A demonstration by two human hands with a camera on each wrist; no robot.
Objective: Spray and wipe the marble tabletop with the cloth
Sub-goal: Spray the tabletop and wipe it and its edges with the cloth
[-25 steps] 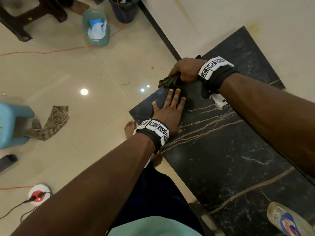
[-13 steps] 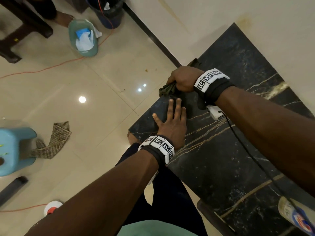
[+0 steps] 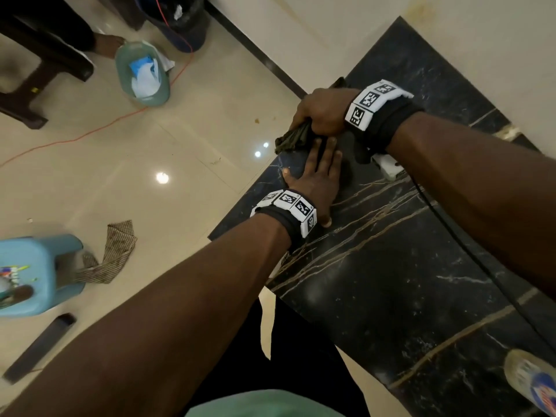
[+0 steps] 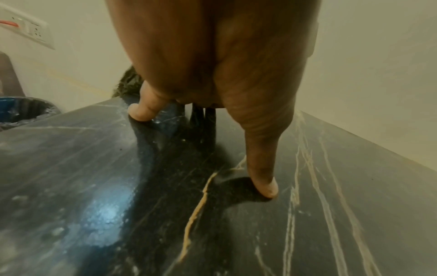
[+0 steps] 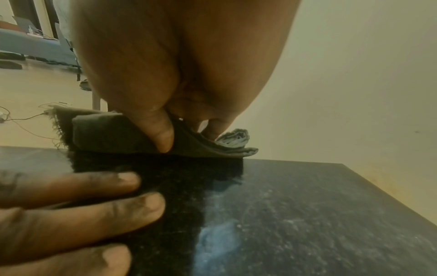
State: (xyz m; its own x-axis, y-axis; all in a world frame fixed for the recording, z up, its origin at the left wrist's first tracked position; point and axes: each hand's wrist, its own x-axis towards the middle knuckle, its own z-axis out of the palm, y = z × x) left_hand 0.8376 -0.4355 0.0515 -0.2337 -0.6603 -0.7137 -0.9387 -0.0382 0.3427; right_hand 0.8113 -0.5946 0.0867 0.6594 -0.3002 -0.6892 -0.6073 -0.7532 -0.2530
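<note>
On floor: basin holds papers | right hand fingers clamp cloth | left hand flat

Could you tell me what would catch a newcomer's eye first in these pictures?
Probably the two hands meeting at the far corner of the black marble tabletop: the right hand grips a bunched dark cloth at the edge, while the left hand lies flat beside it. A spray bottle lies at the near right.
</note>
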